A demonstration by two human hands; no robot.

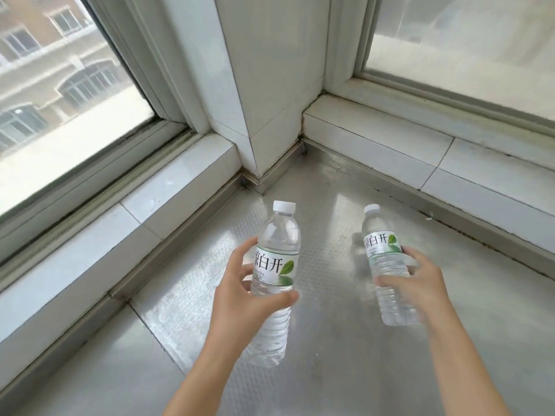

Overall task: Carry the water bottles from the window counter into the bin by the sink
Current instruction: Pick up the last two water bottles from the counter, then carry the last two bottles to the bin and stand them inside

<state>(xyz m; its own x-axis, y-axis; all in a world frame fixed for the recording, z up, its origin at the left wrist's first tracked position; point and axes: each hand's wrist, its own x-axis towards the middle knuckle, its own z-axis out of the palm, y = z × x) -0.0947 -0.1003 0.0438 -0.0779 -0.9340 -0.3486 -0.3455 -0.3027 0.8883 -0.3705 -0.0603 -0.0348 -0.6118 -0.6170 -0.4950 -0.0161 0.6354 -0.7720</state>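
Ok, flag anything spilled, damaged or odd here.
Nothing stands out. Both bottles are capped and intact, one in the left hand, one in the right hand. The steel counter looks dry; only dark grime lines its edges.

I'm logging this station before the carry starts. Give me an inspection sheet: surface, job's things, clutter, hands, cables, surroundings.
Surface: metal counter, textured, in a window corner.
Job's things: left bottle and right bottle, both capped and labelled, each in a hand; bin not in view.
Clutter: nothing seen.
Hands: left hand wrapped round the left bottle; right hand wrapped round the right bottle.
Cables: nothing seen.
Surroundings: tiled sills, windows both sides, a building outside the left one.
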